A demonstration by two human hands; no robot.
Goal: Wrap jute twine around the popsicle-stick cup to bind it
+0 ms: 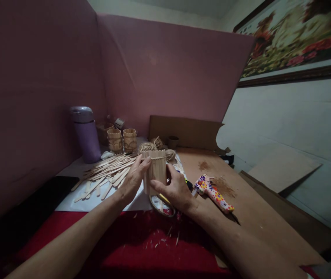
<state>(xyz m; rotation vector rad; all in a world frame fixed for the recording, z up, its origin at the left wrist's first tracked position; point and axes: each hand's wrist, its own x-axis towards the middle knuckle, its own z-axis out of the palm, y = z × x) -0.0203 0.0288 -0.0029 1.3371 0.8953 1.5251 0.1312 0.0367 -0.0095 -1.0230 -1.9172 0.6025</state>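
Between my two hands stands a cup made of upright wooden craft sticks (158, 170), with a strand of twine around it just below its rim. My left hand (134, 176) holds its left side, fingers partly hidden behind it. From the right, my right hand (177, 188) grips the lower part, thumb across the front. Just below the cup lies a roundish dish (162, 207) with small scraps in it. Loose craft sticks (107, 172) are heaped to the left of my left hand. A flower-patterned glue gun (214, 193) rests on the board to my right.
At the back left stand a purple bottle (87, 135) and finished-looking stick cups (129, 140). Twine balls (148, 147) and a small dark pot (173, 142) sit behind the hands. A brown board (258, 217) covers the right side; splinters dot the red cloth (142, 248).
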